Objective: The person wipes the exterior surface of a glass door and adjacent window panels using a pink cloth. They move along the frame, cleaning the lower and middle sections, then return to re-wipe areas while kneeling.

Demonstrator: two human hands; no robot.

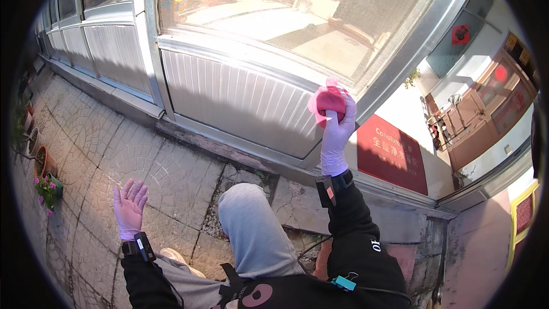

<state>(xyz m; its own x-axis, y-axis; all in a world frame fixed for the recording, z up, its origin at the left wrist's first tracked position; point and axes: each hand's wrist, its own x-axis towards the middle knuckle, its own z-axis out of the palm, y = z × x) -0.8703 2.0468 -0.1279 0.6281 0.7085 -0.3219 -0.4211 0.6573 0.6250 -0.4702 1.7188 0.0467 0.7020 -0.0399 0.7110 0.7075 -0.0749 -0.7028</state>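
My right hand (338,129), in a thin purple glove, is closed around a pink cloth (330,102). It presses the cloth against the silver metal frame of a screen door (246,51), near the lower right corner of the mesh. Below the mesh is a ribbed metal panel (229,88). My left hand (130,207), gloved the same way, is held out low over the paving with its fingers spread and nothing in it. Dark bands with small devices sit on both wrists.
A red doormat (392,154) lies inside the doorway to the right. Beyond it stands a brown wooden cabinet (486,111). Potted plants with pink flowers (44,189) line the left side of the stone paving (86,154). A raised sill (229,151) runs below the panels.
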